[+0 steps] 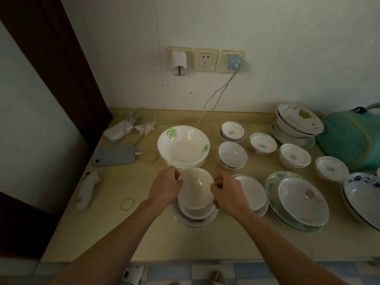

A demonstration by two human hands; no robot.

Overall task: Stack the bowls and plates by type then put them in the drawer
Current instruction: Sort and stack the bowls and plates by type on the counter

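A plain white bowl (195, 188) sits tilted on top of a short stack of white bowls (193, 218) near the counter's front. My left hand (165, 188) grips its left rim and my right hand (226, 194) pinches its right rim. Behind it stands a wide white bowl with green flowers (183, 147) on a stack. To the right are a white bowl stack (232, 155), small blue-patterned bowls (233, 130) (263, 142) (295, 155) (331, 168), a plate stack (253, 192), an oval plate with a dish on it (302, 204), and a deep bowl stack (298, 120).
A phone (114, 156), a charger (119, 130) with cables, a crumpled tissue (87, 190) and a rubber band (127, 203) lie on the counter's left. A teal bag (351, 138) and a blue-painted bowl (364, 192) are at the right. Wall sockets (205, 59) are behind.
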